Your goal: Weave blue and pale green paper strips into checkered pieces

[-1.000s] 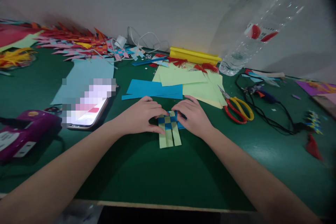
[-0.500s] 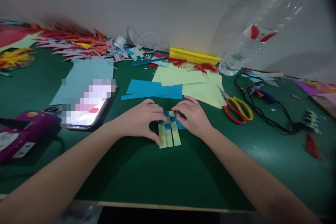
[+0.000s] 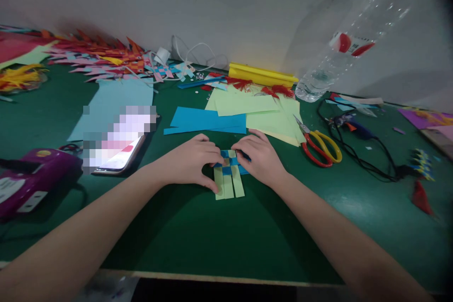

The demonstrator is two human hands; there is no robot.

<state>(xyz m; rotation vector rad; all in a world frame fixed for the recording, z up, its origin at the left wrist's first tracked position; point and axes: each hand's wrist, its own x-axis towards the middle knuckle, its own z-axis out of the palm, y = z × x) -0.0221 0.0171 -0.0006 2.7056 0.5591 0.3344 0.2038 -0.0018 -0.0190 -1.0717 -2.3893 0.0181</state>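
Observation:
A small piece of woven paper strips [image 3: 228,174] lies on the green table, blue and pale green crossing in a checkered pattern at its top. Its pale green ends hang loose toward me, side by side. My left hand [image 3: 196,160] grips the weave from the left, fingertips on the checkered part and thumb at the left green strip. On the other side, my right hand [image 3: 261,158] pinches the upper right edge with curled fingers. Blue strip ends stick out beneath the right hand; its fingertips partly cover the paper.
Blue paper strips [image 3: 208,120] and pale green sheets [image 3: 265,113] lie beyond my hands. Scissors [image 3: 320,146] and a corded blue-handled tool [image 3: 361,127] are at right. A phone [image 3: 120,146] and purple device [image 3: 38,177] stand left. A plastic bottle [image 3: 339,52] leans at the back.
The left thumb has shifted very slightly upward along the green strip. Otherwise both hands and the woven paper stay in nearly the same place.

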